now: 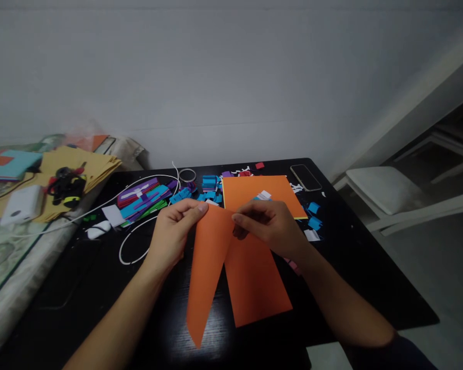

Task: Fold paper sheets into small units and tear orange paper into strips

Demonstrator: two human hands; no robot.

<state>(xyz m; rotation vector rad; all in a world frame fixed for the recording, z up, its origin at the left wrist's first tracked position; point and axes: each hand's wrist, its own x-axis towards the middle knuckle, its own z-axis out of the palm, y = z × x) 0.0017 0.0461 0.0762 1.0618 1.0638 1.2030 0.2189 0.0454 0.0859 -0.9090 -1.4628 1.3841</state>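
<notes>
Looking down through the head view, you have an orange sheet point(250, 277) held just above the near half of the black table point(370, 267). Your left hand point(175, 231) pinches its top edge between thumb and fingers, closed on the paper. Your right hand point(272, 228) pinches the same top edge just beside it, fingers curled over the sheet. The sheet is bent along a crease between your hands. The left flap point(206, 272) hangs narrow and ends in a point, while the right part spreads wider toward you.

Behind your hands a second sheet point(254, 190), also orange, lies flat on the table with a white scrap on it. Blue scraps point(210, 186) lie at its left edge and more at its right. A phone point(305, 177) lies near the far right corner. Left of your left hand a white cable point(137, 257) loops across the table, past a pile of coloured strips point(142, 200). Further left, off the table, brown paper point(85, 164) carries a white box point(23, 203). A white stool point(386, 187) stands to the right of the table.
</notes>
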